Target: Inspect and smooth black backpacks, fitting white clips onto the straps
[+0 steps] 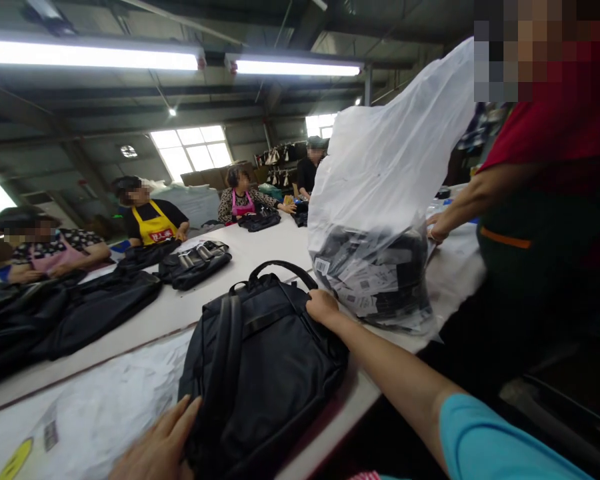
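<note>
A black backpack [260, 367] lies on the white table [260, 250] in front of me, straps and top handle facing up. My left hand [160, 447] rests at its near left edge, fingers stretched and slightly apart against the fabric. My right hand [323, 308] is curled over the backpack's far right top corner, gripping it. Just beyond my right hand stands a large white plastic bag [385, 193] filled with packed dark items carrying labels.
A person in a red top on the right touches the plastic bag with a hand [437, 230]. Several seated workers across the table handle black bags [195, 263]. Crinkled clear plastic wrap [105, 407] lies on the table at left. The table edge runs along the right.
</note>
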Motion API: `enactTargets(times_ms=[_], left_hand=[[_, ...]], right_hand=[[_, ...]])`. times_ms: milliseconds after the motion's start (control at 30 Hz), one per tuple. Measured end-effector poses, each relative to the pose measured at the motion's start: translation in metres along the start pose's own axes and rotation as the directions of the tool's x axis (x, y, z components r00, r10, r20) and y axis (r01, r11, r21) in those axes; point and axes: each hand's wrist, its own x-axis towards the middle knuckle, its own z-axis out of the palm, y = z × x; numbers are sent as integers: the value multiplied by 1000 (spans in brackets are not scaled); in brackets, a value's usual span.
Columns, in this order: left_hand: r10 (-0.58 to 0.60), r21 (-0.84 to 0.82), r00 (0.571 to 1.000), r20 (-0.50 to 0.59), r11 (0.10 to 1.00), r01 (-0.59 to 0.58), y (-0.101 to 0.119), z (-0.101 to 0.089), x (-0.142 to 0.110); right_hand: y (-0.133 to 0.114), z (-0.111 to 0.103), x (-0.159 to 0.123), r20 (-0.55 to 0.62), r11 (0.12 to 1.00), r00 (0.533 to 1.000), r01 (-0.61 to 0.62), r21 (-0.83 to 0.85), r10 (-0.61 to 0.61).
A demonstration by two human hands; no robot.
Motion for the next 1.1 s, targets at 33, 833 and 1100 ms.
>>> enactTargets(times_ms=[33,833,1100], left_hand=[[-3,12,999,-36,1000,4,8,-7,0],[-32,-718,945,326,-659,225,136,-14,160],[-98,-749,953,288,-644,160,142,-48,186]], right_hand=[[-6,-5,-9,-21,998,998,55,-12,-55],[-9,-30,-126,-30,639,878,371,674,-478],[-8,-24,-89,8,728,942,253,637,-335]])
